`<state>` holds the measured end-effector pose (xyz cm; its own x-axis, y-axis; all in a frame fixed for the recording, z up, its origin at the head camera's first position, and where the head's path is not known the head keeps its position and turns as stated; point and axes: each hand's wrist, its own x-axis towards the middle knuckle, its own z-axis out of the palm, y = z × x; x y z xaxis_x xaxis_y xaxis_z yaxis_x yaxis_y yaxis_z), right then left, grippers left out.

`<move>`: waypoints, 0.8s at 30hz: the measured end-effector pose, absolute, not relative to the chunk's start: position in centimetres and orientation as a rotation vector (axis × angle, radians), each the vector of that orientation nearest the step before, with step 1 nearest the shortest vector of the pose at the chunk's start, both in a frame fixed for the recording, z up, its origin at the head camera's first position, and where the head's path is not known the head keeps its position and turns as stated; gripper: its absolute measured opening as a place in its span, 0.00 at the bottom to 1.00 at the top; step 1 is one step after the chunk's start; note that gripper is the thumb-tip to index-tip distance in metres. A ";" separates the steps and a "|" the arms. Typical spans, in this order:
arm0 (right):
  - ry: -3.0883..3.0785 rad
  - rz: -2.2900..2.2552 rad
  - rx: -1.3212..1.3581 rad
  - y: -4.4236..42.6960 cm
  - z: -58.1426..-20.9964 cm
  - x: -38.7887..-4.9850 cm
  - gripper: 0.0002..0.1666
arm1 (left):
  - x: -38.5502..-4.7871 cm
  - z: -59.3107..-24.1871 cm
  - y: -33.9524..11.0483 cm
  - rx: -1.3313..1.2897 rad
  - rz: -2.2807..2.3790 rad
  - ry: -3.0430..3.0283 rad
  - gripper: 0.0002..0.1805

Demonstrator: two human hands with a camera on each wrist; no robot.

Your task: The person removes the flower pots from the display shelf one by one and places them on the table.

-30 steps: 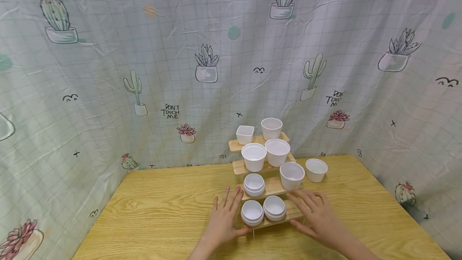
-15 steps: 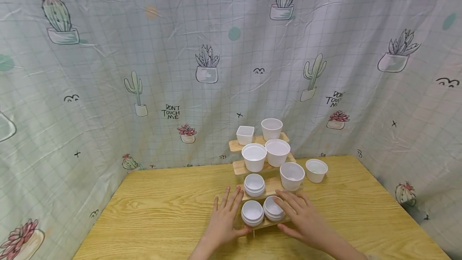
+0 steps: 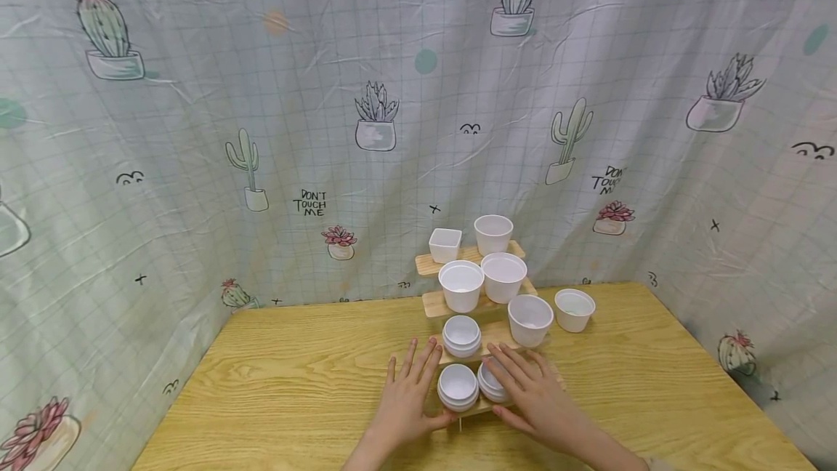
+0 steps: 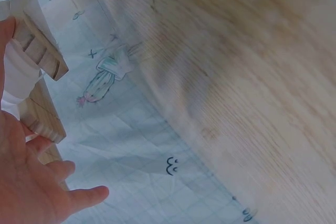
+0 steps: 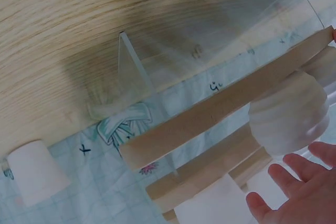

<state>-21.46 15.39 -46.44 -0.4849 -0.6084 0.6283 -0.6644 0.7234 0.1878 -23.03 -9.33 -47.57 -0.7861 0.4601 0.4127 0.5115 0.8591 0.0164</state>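
Note:
A tiered stand with pale wooden boards carries several white pots. My left hand rests at the stand's left side, fingers straight and spread, thumb at the lowest board. Beside it on that board is a round ridged pot. My right hand reaches over a second ridged pot, partly hiding it. In the right wrist view, the fingers of the right hand are extended near this pot, and the thumb tip is at the board's edge. Whether the fingers touch the pot I cannot tell.
Higher boards bear another ridged pot, several taper-sided pots and a square pot. One white pot stands on the wooden table, right of the stand. A cactus-print curtain hangs behind. The stand has clear side panels.
My right hand has moved left from the stand's right end to over the right ridged pot on the lowest board. My left hand and the pots look unmoved.

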 end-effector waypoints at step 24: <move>-2.216 0.116 1.005 15.2 -47.5 -22.0 0.34 | -23.0 -47.7 -9.4 -0.718 -0.197 -2.651 0.57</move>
<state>-22.00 15.18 -47.46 -0.4617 -0.6300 0.6244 -0.6919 0.6963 0.1908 -22.99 -9.38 -47.66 -0.7947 0.4562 0.4005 0.5103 0.8593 0.0337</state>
